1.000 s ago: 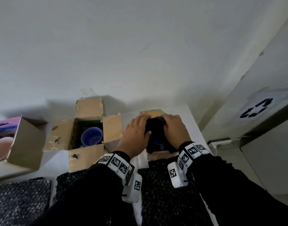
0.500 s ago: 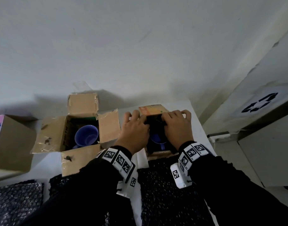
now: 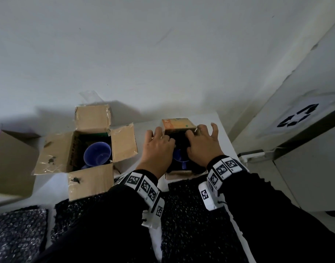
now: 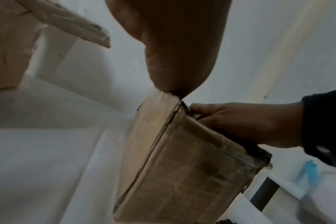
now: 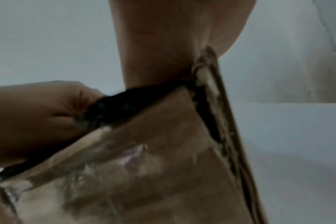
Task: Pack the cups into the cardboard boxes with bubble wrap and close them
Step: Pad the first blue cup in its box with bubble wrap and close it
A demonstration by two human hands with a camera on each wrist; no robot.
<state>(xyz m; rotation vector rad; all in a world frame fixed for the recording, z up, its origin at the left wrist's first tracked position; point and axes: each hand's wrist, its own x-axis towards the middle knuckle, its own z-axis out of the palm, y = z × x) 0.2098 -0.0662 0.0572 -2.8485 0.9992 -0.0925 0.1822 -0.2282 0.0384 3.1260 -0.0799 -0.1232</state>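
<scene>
Our left hand (image 3: 157, 149) and right hand (image 3: 201, 147) press soft bubble wrap (image 3: 179, 143) around the fragile cup (image 3: 179, 160); we judge the stiff box (image 3: 179, 126) rim the safest hold

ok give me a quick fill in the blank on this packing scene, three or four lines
1. The cup in the open box on the left is ____ in colour.
2. Both hands, left hand and right hand, work at the small box lined with black ____ wrap.
3. The sign on the right shows a ____ symbol.
4. The left box's flaps are ____.

Missing words: blue; bubble; recycling; open
</scene>
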